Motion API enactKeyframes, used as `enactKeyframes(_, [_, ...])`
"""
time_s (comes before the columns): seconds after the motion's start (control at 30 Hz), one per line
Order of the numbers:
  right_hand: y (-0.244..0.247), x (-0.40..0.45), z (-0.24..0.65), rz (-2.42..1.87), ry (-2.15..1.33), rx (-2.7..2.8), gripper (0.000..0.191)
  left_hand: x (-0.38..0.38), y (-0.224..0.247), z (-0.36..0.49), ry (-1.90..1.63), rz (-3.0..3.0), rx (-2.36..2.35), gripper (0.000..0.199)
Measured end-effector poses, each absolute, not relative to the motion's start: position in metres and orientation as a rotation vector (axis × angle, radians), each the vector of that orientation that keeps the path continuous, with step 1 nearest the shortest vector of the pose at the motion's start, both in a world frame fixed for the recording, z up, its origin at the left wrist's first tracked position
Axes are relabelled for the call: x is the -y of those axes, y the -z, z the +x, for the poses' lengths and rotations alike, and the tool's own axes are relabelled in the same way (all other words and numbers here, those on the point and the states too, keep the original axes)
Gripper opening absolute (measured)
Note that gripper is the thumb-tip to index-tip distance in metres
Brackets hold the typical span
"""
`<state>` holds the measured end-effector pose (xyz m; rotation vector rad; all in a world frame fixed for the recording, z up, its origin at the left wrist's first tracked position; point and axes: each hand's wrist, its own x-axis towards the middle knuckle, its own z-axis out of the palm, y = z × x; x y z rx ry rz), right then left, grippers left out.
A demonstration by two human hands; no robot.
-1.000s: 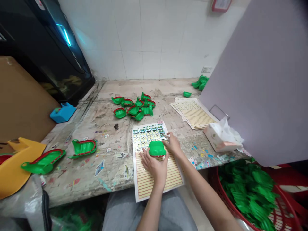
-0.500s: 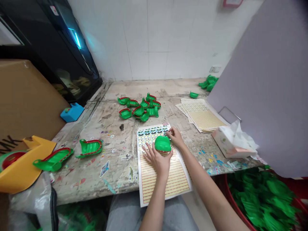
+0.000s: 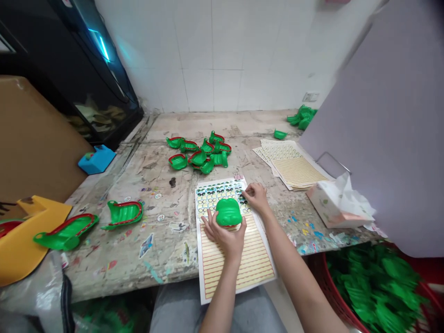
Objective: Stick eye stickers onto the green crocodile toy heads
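Observation:
My left hand (image 3: 226,237) grips a green plastic piece (image 3: 229,212) between thumb and fingers, its rounded side up, over a sticker sheet (image 3: 236,268). The sheet has rows of round stickers at its top and red-edged yellow strips below, and its lower end hangs past the table edge. At the sheet's upper right edge, my right hand (image 3: 255,196) is closed in a pinch by the round stickers. Something small and dark shows at its fingertips, too small to make out.
Green pieces with red rims (image 3: 198,157) lie mid-table, two more (image 3: 126,213) at left. More sheets (image 3: 294,164), a tissue box (image 3: 328,203) and a grey panel (image 3: 385,138) stand right. Below is a red basket (image 3: 326,282) of green parts. A yellow holder (image 3: 34,236) is far left.
My left hand and the green piece have moved slightly left and down, and the piece shows more of its top. My right hand has shifted a little right. The view has shifted slightly.

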<state>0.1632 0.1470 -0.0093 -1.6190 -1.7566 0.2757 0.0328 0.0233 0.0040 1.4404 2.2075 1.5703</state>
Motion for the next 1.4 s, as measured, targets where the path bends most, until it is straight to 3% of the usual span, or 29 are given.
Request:
enactKeyframes(0.5, [0.010, -0.144, 0.172, -1.403, -0.382, 1.760, 0.017, -0.020, -0.008, 0.035, -1.582, 1.545, -2.210, 0.066])
enactKeyframes(0.7, [0.011, -0.144, 0.175, -1.390, -0.397, 1.870, 0.016, -0.004, -0.055, 0.030, -1.587, 1.585, -2.193, 0.059])
enactKeyframes(0.8, [0.013, -0.147, 0.176, -1.395, -0.373, 1.878, 0.013, -0.008, -0.069, 0.026, -1.497, 1.654, -2.140, 0.066])
enactKeyframes(1.03, [0.007, -0.154, 0.171, -1.491, -0.288, 2.046, 0.011, -0.038, -0.022, 0.027, -1.347, 1.640, -2.048, 0.069])
enactKeyframes(1.2, [0.010, -0.131, 0.153, -1.695, 0.002, 1.849, 0.013, -0.021, -0.025, 0.020, -1.165, 1.633, -2.234, 0.071])
enactKeyframes(1.4, [0.011, -0.123, 0.151, -1.665, 0.036, 1.808, 0.010, -0.001, -0.012, 0.023, -1.208, 1.580, -2.320, 0.074])
